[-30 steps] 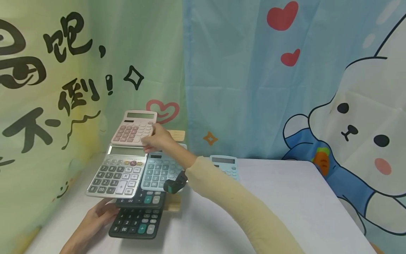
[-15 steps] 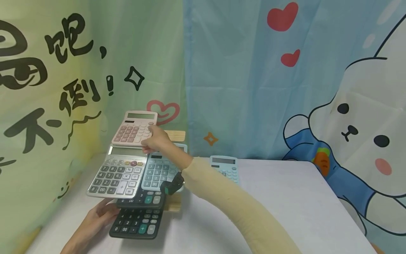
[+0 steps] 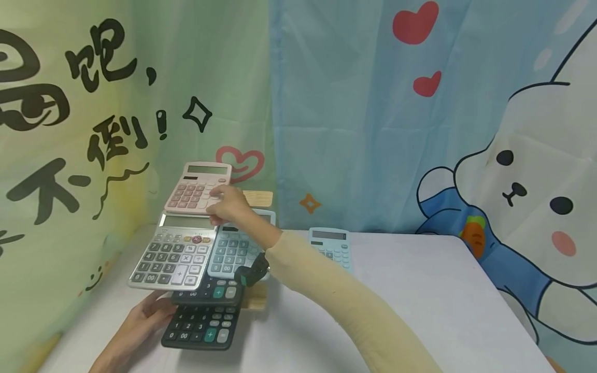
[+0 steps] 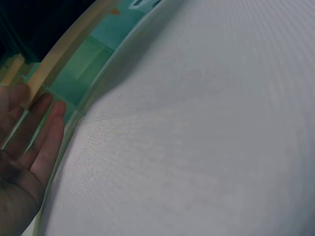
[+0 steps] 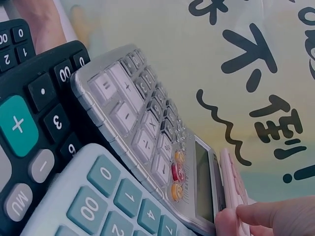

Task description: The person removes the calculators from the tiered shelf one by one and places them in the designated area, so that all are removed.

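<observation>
Right hand (image 3: pixel 230 204) around edge of pink calculator (image 3: pixel 192 194)

Viewed remotely, I find a staged tabletop setting; whether it sits in a home or an office I cannot determine. Evidence: a white-covered table (image 3: pixel 420 280) before printed cloth hangings (image 3: pixel 326 103), one with black lettering (image 3: pixel 41 191), one with a cartoon animal (image 3: pixel 527 223) and red hearts (image 3: pixel 416 25). Calculators (image 3: pixel 170 259) alone establish no office.

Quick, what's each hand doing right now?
Left hand: closed, pinching the end of a wooden strip.
Right hand: closed, pinching the pink calculator.
</observation>
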The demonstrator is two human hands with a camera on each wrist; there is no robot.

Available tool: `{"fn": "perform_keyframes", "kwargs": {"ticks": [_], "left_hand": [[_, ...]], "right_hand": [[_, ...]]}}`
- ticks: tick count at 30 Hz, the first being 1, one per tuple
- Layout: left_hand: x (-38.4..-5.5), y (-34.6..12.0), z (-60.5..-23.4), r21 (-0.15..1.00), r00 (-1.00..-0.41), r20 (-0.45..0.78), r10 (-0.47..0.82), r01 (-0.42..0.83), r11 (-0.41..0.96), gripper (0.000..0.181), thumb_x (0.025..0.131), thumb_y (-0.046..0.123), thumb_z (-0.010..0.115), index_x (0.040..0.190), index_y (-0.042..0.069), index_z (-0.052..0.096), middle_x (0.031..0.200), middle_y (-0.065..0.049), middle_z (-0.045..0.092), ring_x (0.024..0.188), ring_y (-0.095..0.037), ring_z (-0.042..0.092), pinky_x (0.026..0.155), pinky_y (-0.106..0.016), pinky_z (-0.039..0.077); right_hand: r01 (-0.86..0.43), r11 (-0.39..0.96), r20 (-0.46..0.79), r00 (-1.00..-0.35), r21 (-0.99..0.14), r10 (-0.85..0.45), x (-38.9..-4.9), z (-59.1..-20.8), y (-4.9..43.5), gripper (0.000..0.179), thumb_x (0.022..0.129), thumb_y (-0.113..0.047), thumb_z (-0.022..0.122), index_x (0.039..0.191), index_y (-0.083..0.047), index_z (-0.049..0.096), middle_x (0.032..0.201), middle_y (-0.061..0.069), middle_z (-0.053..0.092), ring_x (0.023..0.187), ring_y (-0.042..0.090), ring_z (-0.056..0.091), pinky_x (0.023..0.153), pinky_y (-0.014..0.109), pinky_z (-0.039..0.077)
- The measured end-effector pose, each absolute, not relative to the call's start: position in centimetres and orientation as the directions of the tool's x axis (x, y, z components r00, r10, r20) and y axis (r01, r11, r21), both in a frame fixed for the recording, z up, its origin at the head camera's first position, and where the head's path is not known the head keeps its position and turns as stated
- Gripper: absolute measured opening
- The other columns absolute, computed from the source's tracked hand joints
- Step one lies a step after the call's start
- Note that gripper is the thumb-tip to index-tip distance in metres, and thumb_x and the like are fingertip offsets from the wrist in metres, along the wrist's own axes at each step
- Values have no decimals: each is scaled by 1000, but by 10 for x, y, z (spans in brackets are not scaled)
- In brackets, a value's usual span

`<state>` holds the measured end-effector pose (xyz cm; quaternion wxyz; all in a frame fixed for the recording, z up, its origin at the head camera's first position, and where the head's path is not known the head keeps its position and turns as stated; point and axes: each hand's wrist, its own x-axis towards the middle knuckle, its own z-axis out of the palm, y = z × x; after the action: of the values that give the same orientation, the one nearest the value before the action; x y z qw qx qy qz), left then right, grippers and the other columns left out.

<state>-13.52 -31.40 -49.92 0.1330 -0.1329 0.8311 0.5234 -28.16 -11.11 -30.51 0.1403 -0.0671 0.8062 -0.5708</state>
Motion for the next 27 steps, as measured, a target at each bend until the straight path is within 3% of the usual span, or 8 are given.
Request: {"fn": "perform_keyframes", "kwargs": {"ticks": [4,12,16,21,23,27], "left_hand": [[-135,-314,-499,831,-928,-363,-85,-364,420,97,89,60,58,157,12,7,154,-28,29,137,-40,43,107,-42,52],[-136,-313,-498,823,-923,-373,-96,-377,426,99,87,62,58,157,13,7,155,-26,30,138,-39,43,108,-42,52],[-137,-313,-495,809,-924,-368,-102,-372,455,98,89,63,55,157,12,7,153,-27,33,135,-39,46,107,-46,52],[-138,-313,-495,800,-928,-355,-110,-363,478,97,89,62,55,156,11,8,151,-26,38,132,-37,50,107,-47,52],[-138,-313,-496,798,-926,-360,-111,-368,478,97,89,63,55,156,11,8,150,-26,39,132,-38,51,106,-49,52],[-137,-313,-497,801,-920,-378,-106,-383,460,99,88,64,56,157,12,7,151,-27,36,133,-39,49,107,-50,51]], "right_hand": [[47,342,-140,-957,-939,-255,-283,-306,-113,48,82,4,72,127,-7,60,121,16,60,49,10,55,47,16,56],[-5,438,-123,-957,-899,-263,-285,-305,-114,49,81,-5,77,127,-8,59,106,12,67,48,8,55,48,15,56],[-59,499,-91,-959,-865,-270,-286,-302,-114,49,81,-6,78,126,-8,59,83,7,67,48,9,56,46,15,55],[-90,572,-76,-963,-815,-259,-286,-301,-115,48,82,-10,78,126,-10,59,55,0,56,46,10,56,39,12,47],[-93,594,-78,-964,-799,-256,-285,-301,-115,48,82,-12,78,127,-11,59,54,-1,54,45,9,54,37,12,43],[-82,615,-83,-968,-785,-235,-284,-301,-116,49,81,-14,79,127,-13,60,74,1,66,45,6,53,37,10,42]]}}
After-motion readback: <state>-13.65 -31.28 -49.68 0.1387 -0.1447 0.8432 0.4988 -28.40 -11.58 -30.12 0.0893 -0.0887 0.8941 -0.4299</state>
